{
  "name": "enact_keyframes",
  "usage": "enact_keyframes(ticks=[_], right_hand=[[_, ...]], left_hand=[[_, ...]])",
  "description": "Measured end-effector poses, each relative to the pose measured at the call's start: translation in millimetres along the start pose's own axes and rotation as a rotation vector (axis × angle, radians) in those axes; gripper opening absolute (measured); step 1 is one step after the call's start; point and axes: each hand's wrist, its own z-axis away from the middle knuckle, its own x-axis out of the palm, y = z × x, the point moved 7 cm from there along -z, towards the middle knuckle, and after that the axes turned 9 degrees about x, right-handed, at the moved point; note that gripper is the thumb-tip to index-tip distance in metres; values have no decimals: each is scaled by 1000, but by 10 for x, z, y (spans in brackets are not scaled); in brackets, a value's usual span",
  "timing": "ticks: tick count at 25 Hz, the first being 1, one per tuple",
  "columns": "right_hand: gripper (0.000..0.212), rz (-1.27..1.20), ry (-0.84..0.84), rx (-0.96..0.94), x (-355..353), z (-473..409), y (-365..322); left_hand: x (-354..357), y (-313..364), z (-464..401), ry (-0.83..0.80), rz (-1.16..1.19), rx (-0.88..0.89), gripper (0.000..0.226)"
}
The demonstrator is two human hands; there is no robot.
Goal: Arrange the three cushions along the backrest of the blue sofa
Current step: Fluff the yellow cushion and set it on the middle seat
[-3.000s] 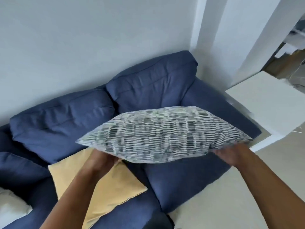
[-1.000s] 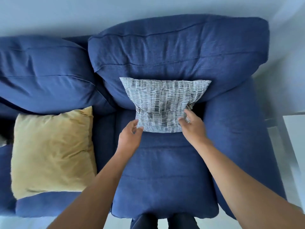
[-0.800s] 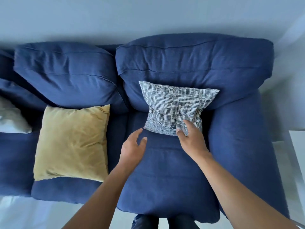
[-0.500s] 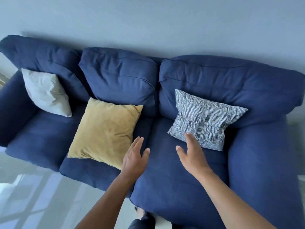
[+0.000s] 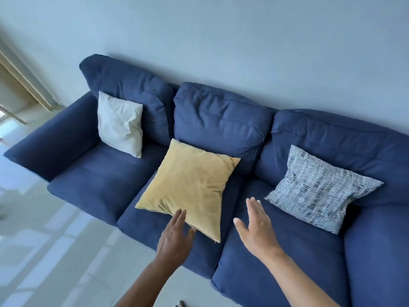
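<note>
Both grips wide, empty: left hand (image 5: 176, 237) overlaps yellow cushion (image 5: 190, 185) edge; right hand (image 5: 257, 231) clear.

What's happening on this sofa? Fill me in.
A person is arranging cushions on the blue sofa. The white cushion and the patterned cushion already lean against the backrest. The yellow cushion lies mostly flat on the middle seat. The left hand is open at its front edge; the right hand is open above the seat, holding nothing.

No legible text, label, brand, number or sign anywhere on any surface in view
</note>
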Motion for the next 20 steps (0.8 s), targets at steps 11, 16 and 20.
enact_keyframes(ticks=[11, 16, 20], right_hand=[[79, 49, -88, 16, 915, -114, -913], [77, -18, -121, 70, 1175, -565, -1095], [78, -69, -178, 139, 1353, -795, -1309]], left_hand=[[-911, -931, -359, -17, -43, -16, 70], [-1119, -1138, -637, -67, -76, -32, 71], [-1352, -1403, -1092, -107, -96, -55, 70]])
